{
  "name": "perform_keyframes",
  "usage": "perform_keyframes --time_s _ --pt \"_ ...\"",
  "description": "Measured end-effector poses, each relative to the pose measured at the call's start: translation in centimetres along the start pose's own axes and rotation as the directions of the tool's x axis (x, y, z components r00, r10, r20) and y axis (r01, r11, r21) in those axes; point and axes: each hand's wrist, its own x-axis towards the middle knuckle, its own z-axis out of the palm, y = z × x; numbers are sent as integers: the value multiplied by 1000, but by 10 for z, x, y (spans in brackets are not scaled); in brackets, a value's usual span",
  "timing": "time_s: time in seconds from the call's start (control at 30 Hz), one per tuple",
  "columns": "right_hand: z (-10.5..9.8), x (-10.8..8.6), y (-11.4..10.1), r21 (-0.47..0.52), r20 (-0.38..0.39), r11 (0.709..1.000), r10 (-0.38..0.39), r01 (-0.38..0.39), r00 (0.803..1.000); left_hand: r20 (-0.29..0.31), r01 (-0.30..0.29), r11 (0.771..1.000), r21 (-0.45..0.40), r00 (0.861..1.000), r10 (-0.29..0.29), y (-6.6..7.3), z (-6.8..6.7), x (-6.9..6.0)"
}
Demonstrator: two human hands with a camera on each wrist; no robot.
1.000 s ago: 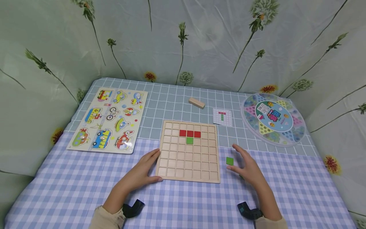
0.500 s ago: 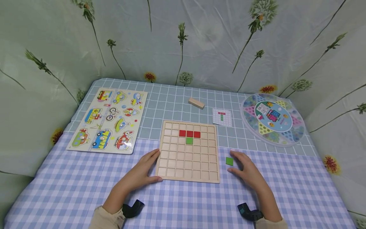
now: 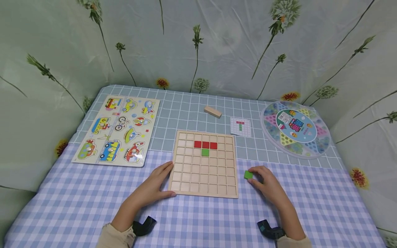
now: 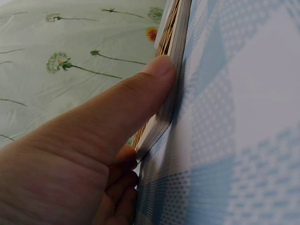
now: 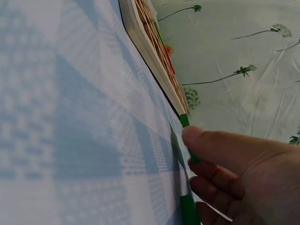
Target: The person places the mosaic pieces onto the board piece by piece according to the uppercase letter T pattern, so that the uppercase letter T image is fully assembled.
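Observation:
A wooden grid board lies in the middle of the table, with three red square tiles in a row and one green tile below the middle one. My left hand rests against the board's left edge, thumb near its front corner; the left wrist view shows the thumb touching the board's side. To the right of the board, my right hand pinches a green square tile between thumb and finger. Under that hand, the right wrist view shows another green tile on the cloth.
A pattern card and a small wooden block lie behind the board. At the left is a vehicle peg puzzle. A round game box sits at the back right. A checked cloth covers the table's front.
The right hand's fingers have closed in on the green tile, which they now pinch and which sits slightly tilted. The left hand stays at the board's edge.

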Motion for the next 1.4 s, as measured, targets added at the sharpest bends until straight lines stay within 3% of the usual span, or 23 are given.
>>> perform_keyframes --time_s 0.1,0.23,0.47,0.63,0.7,0.93,1.4 --pt "-2 1 -4 20 -15 1000 -11 11 1000 -1 -1 1000 -1 1000 1 0 0 0" --pt "-4 5 -14 38 -70 994 -98 101 993 -4 -3 1000 -1 1000 3 0 1 1" --pt "7 26 -47 125 -171 937 -303 326 937 -5 -2 1000 2 1000 2 -1 0 0" --pt "26 43 -70 176 -159 901 -370 395 915 -9 -7 1000 6 1000 7 -2 0 0" --pt "35 50 -76 196 -135 903 -361 382 923 -9 -8 1000 5 1000 8 -2 0 0" --pt "61 67 -80 187 -40 950 -246 249 968 5 -1 1000 -5 1000 1 -1 0 0" --pt "71 75 -84 116 -9 976 -183 183 983 12 4 1000 -6 1000 -4 0 -1 1"
